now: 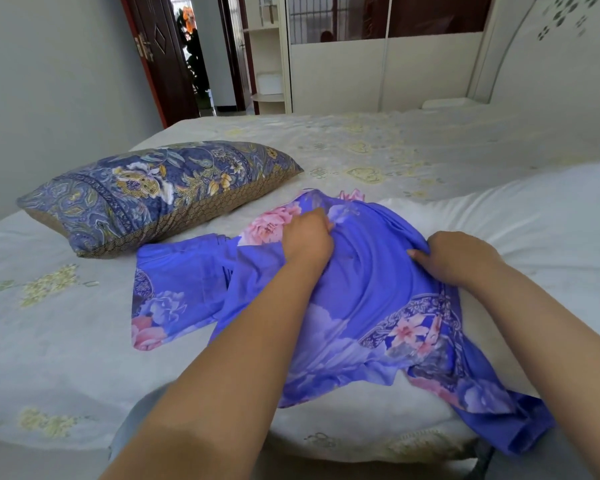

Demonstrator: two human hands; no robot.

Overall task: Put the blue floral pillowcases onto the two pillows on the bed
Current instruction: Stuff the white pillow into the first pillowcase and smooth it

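Observation:
A blue pillowcase with pink flowers lies bunched over the near end of a white pillow on the bed. My left hand grips a fold of its cloth near the far end. At the cloth's right edge, against the white pillow, my right hand pinches the fabric. A second blue floral pillowcase lies flat to the left, partly under the first. A pillow in a dark blue and gold patterned cover rests at the far left.
The bed has a pale sheet with yellow flowers. A wall runs along its left side. Beyond the bed are an open dark wooden door, a white shelf unit, a wardrobe and the headboard at right.

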